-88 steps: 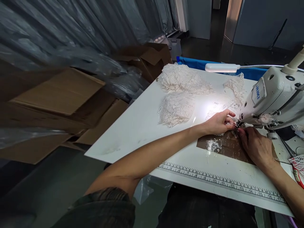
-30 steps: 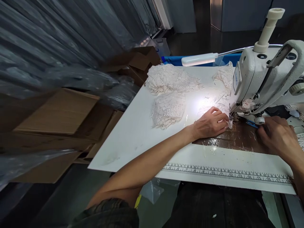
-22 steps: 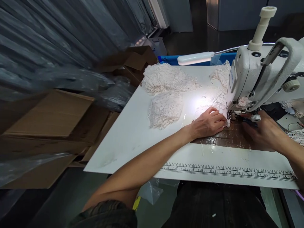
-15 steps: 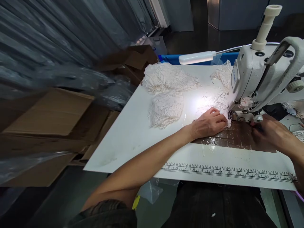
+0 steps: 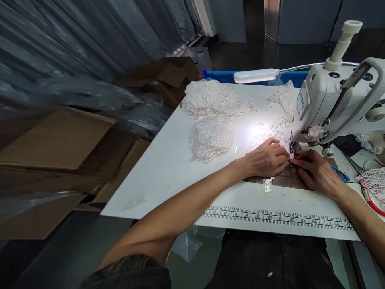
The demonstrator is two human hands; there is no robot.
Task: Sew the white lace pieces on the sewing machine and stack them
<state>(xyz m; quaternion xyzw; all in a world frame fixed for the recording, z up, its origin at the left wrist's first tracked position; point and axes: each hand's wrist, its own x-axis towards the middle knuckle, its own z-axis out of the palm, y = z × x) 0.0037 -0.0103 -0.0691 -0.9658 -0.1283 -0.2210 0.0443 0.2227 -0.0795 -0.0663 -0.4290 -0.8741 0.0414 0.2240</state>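
Note:
White lace fabric (image 5: 272,129) lies under the lamp's glare, its near end at the presser foot of a white sewing machine (image 5: 315,98). My left hand (image 5: 268,157) rests on this lace with curled fingers, just left of the needle. From the other side, my right hand (image 5: 319,172) pinches the lace's edge in front of the presser foot, thumb and forefinger together. Both hands are over a shiny brown sheet (image 5: 288,181) on the table. The fingertips of my left hand are partly hidden.
Two heaps of lace, a larger one (image 5: 213,96) and a smaller one (image 5: 212,138), lie on the white table (image 5: 168,168). Blue snips (image 5: 341,173), scissors (image 5: 353,163) and more lace (image 5: 373,182) are at the right. Cardboard boxes (image 5: 57,138) stand left.
My right hand has come left from beside the machine to the lace at the presser foot, uncovering the blue snips. My left hand stays on the lace. The view has shifted slightly.

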